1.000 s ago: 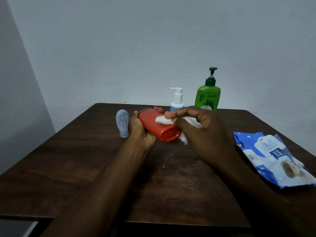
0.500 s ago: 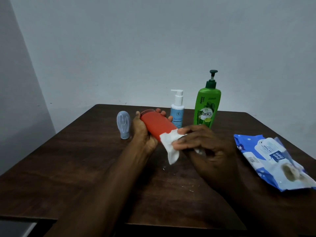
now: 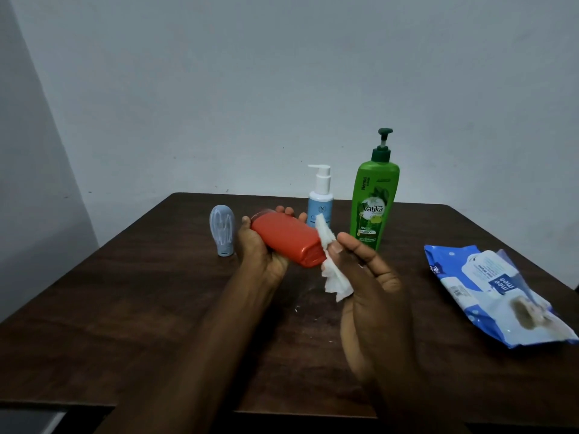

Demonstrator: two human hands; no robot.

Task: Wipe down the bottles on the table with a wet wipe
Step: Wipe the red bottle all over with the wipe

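Red bottle (image 3: pixel 286 238), tilted: gripped in left hand (image 3: pixel 263 256). Wet wipe (image 3: pixel 335 278), crumpled: pinched by right hand (image 3: pixel 372 277), touching the bottle's near end.

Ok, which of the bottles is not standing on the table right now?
The red bottle: the left hand holds it tilted above the table. The grey bottle, the blue pump bottle and the green pump bottle all stand upright.

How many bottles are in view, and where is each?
4. The orange bottle lies in the left hand; the grey-blue bottle stands left of it; the light blue pump bottle and the green Vatika shampoo bottle stand behind. I see none hidden.
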